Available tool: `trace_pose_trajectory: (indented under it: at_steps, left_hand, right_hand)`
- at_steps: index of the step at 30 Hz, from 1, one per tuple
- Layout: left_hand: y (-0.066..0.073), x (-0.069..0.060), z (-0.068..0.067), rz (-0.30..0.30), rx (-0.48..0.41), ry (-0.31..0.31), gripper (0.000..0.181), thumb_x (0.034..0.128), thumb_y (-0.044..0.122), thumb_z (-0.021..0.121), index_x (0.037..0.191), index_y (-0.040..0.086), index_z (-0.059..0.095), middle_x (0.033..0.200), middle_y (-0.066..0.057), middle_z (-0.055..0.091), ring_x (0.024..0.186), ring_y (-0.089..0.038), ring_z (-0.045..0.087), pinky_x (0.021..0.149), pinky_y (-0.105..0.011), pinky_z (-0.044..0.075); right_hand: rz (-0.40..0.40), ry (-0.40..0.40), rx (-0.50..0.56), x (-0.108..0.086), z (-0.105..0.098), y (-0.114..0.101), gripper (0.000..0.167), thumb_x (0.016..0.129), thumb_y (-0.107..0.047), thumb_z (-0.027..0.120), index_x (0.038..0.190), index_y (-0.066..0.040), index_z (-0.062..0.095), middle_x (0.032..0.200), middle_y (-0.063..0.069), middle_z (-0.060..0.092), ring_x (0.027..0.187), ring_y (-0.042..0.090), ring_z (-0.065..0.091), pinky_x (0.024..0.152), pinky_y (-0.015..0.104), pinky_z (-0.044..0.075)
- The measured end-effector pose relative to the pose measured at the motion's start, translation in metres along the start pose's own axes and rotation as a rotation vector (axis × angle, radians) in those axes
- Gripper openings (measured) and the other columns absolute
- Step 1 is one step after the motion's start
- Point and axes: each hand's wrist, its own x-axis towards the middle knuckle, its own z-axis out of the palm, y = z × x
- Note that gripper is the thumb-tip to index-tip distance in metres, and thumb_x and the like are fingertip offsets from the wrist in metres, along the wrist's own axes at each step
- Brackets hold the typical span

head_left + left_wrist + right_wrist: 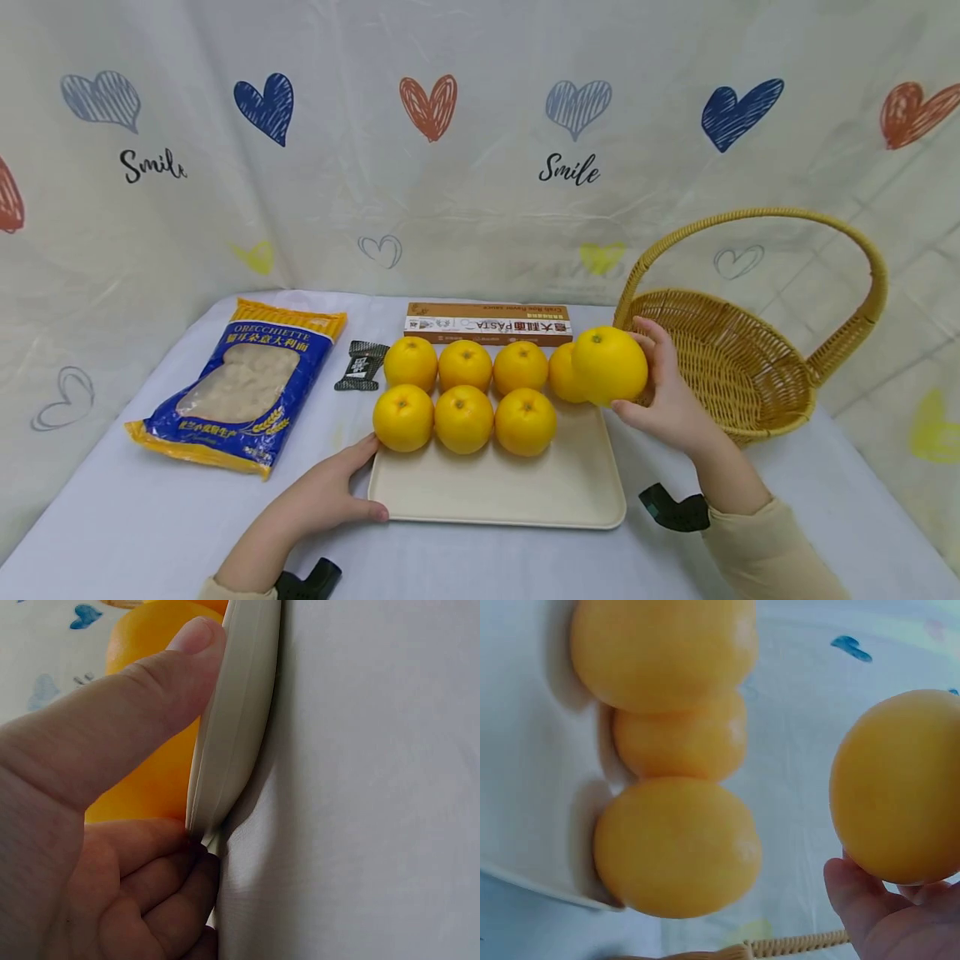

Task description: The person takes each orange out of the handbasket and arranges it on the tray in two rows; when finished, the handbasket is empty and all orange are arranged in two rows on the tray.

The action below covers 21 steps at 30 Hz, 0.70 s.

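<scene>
My right hand (663,392) holds an orange (609,365) raised above the back right of the cream tray (495,496). Its thumb and fingers grip the fruit's right side; in the right wrist view the held orange (900,787) is apart from those on the tray. Several more oranges (464,419) sit in two rows on the tray, and one in the back row is partly hidden behind the held fruit. At the tray's front left corner, my left hand (326,492) grips the edge, with the thumb (184,671) on the rim and the other fingers bent around the corner.
A wicker basket (720,358) with a tall handle stands right of the tray, close behind my right hand. Behind the tray lies a pasta box (487,323). On the left are a small black packet (362,365) and a blue bag of orecchiette (240,383).
</scene>
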Motion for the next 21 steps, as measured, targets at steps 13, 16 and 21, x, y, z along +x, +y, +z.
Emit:
trace_pose_trajectory:
  at_steps: [13, 16, 21]
  left_hand:
    - [0.003, 0.000, -0.002, 0.001, 0.009, 0.002, 0.104, 0.0556, 0.048, 0.080, 0.140, 0.009, 0.035, 0.145, -0.011, 0.035, 0.132, -0.033, 0.033, 0.108, -0.051, 0.028]
    - [0.002, 0.001, -0.001, 0.003, 0.015, 0.005, 0.104, 0.0555, 0.049, 0.079, 0.140, 0.009, 0.034, 0.145, -0.010, 0.035, 0.132, -0.033, 0.033, 0.108, -0.050, 0.027]
    - [0.002, 0.001, 0.000, -0.001, 0.015, -0.002, 0.104, 0.0552, 0.050, 0.079, 0.141, 0.011, 0.034, 0.145, -0.009, 0.034, 0.133, -0.033, 0.033, 0.108, -0.051, 0.028]
  right_hand:
    - [0.124, -0.096, -0.093, -0.021, 0.015, 0.024, 0.089, 0.071, -0.002, 0.071, 0.141, -0.015, 0.019, 0.139, 0.011, 0.022, 0.113, 0.003, 0.038, 0.090, 0.003, 0.034]
    - [0.129, -0.108, -0.039, -0.024, 0.016, 0.029, 0.088, 0.071, 0.000, 0.071, 0.140, -0.012, 0.017, 0.138, 0.012, 0.024, 0.109, -0.004, 0.040, 0.089, 0.005, 0.037]
    - [0.168, -0.117, -0.069, -0.028, 0.018, 0.034, 0.089, 0.070, -0.006, 0.075, 0.138, -0.009, 0.017, 0.135, 0.013, 0.032, 0.109, -0.002, 0.043, 0.093, 0.020, 0.043]
